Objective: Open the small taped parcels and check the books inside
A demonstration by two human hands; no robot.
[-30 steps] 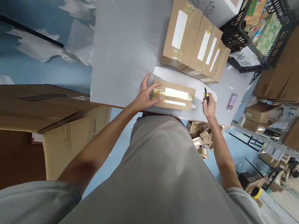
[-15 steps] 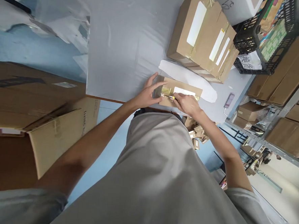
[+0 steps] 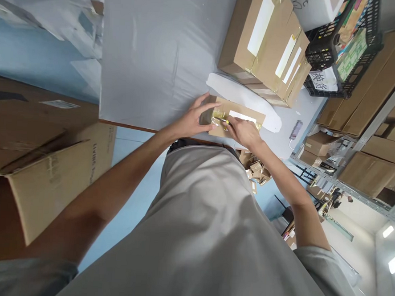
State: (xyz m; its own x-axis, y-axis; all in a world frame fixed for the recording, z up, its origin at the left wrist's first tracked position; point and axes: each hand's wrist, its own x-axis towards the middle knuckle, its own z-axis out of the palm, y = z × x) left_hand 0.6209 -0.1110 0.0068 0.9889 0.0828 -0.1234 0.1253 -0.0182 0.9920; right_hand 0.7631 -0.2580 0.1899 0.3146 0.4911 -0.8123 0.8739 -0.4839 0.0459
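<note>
A small cardboard box (image 3: 220, 132) with shiny clear tape and a white label lies at the table's near edge. My left hand (image 3: 190, 120) grips its left end, the thumb on the near side and the fingers spread along the far side. In my right hand (image 3: 245, 132) is a utility knife (image 3: 227, 121) with a bit of yellow on it, the fingers closed round it. Its thin tip points left over the taped top of the box. Whether the blade is in the tape I cannot tell.
Behind the box lie a white flat strip (image 3: 269, 116) and larger taped cartons (image 3: 244, 34) on the grey table (image 3: 150, 51). A black crate (image 3: 346, 88) stands far right. A big open carton (image 3: 58, 171) is at the left, shelves with boxes (image 3: 370, 174) at the right.
My right hand has moved the knife slightly left along the box's taped top. My left hand keeps its grip on the box end. The whole view has shifted a little.
</note>
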